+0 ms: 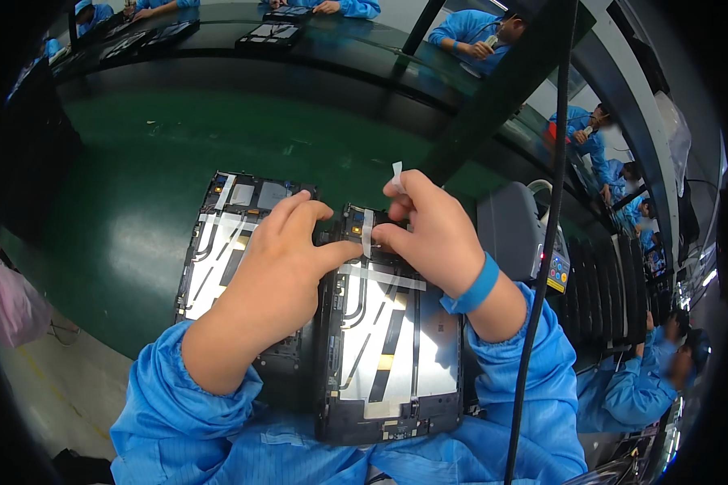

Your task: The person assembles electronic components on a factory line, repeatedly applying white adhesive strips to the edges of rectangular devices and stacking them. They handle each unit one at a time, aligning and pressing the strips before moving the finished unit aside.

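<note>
Where the green table [121,242] ends, pale floor [65,392] shows at left, while people [465,34] in blue work at benches [352,47] beyond. An opened tablet [368,339] lies below the wide-spread left hand [279,259] (a second tablet [218,250] lies partly beneath it) and the curled right hand [433,234], with a tape scrap [397,171] at its fingers [416,187], pinched or stuck, I cannot tell.
</note>
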The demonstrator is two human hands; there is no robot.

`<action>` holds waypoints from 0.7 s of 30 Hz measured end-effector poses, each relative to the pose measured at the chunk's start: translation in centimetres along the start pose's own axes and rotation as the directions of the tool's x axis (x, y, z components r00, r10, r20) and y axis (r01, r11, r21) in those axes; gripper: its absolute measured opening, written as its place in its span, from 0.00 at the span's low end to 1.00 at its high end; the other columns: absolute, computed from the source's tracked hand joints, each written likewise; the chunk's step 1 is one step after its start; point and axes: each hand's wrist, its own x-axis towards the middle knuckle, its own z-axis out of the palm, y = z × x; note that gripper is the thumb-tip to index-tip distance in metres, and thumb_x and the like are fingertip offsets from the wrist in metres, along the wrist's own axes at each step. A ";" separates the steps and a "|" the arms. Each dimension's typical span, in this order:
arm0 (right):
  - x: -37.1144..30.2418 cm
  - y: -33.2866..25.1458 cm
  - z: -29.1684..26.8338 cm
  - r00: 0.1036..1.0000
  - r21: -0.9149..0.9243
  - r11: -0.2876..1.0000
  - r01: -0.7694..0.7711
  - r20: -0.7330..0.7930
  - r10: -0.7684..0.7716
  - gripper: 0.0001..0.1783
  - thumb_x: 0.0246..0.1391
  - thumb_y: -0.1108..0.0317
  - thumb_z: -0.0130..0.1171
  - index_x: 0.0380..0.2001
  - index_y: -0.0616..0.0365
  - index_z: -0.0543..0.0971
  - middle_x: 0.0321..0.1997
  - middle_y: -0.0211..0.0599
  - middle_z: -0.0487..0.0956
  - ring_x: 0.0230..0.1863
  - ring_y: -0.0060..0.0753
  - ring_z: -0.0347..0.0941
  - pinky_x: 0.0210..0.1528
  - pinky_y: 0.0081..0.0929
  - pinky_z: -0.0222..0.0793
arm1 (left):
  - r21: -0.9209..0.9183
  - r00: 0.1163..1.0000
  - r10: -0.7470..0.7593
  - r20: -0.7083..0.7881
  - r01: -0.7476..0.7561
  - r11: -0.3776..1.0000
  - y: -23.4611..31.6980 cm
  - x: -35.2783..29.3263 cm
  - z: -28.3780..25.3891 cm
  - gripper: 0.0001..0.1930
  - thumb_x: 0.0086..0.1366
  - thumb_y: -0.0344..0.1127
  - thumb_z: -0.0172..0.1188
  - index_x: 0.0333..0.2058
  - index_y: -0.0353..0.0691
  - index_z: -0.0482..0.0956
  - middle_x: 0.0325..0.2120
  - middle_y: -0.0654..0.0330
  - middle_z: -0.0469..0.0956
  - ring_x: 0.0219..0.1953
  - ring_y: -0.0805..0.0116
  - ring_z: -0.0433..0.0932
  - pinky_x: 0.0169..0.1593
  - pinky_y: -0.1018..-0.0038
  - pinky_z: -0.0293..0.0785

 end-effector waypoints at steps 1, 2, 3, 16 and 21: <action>-0.5 0.3 0.1 0.996 0.062 0.995 0.078 0.030 -0.080 0.12 0.46 0.75 0.57 0.38 0.61 0.74 0.32 0.42 0.79 0.35 0.44 0.75 0.37 0.33 0.71 | 0.014 1.000 0.012 0.002 -0.012 1.000 0.1 0.0 0.0 0.23 0.48 0.16 0.54 0.39 0.49 0.82 0.48 0.50 0.69 0.59 0.44 0.62 0.59 0.57 0.62; -0.9 0.8 0.2 0.985 0.127 0.980 0.153 0.055 -0.161 0.14 0.47 0.77 0.55 0.40 0.61 0.73 0.34 0.42 0.79 0.37 0.45 0.75 0.39 0.34 0.71 | 0.017 1.000 0.020 -0.005 -0.020 1.000 0.1 0.0 0.0 0.22 0.48 0.17 0.54 0.39 0.49 0.82 0.47 0.50 0.69 0.59 0.44 0.62 0.59 0.57 0.62; -1.3 1.2 0.4 0.967 0.193 0.955 0.225 0.074 -0.243 0.15 0.47 0.80 0.53 0.42 0.61 0.71 0.36 0.41 0.78 0.40 0.45 0.74 0.41 0.34 0.71 | 0.019 1.000 0.028 -0.012 -0.028 0.999 0.1 -0.1 0.1 0.22 0.48 0.18 0.55 0.39 0.49 0.82 0.47 0.50 0.70 0.59 0.44 0.62 0.59 0.57 0.62; -3.0 1.2 -1.0 0.814 -0.064 0.839 0.540 0.291 -0.502 0.19 0.43 0.70 0.60 0.42 0.59 0.75 0.40 0.44 0.76 0.48 0.48 0.70 0.51 0.37 0.67 | 0.050 0.972 0.219 -0.087 -0.215 0.975 0.8 0.5 0.6 0.17 0.42 0.19 0.55 0.33 0.40 0.82 0.43 0.52 0.72 0.56 0.46 0.66 0.57 0.55 0.62; -5.8 -0.9 -1.9 0.689 -0.097 0.682 0.725 0.069 -0.722 0.06 0.38 0.72 0.58 0.24 0.55 0.72 0.29 0.35 0.72 0.36 0.41 0.70 0.38 0.36 0.65 | -0.198 0.968 0.169 -0.187 -0.205 0.958 4.0 -0.7 -1.6 0.21 0.44 0.24 0.61 0.42 0.36 0.77 0.42 0.49 0.72 0.51 0.45 0.69 0.54 0.55 0.66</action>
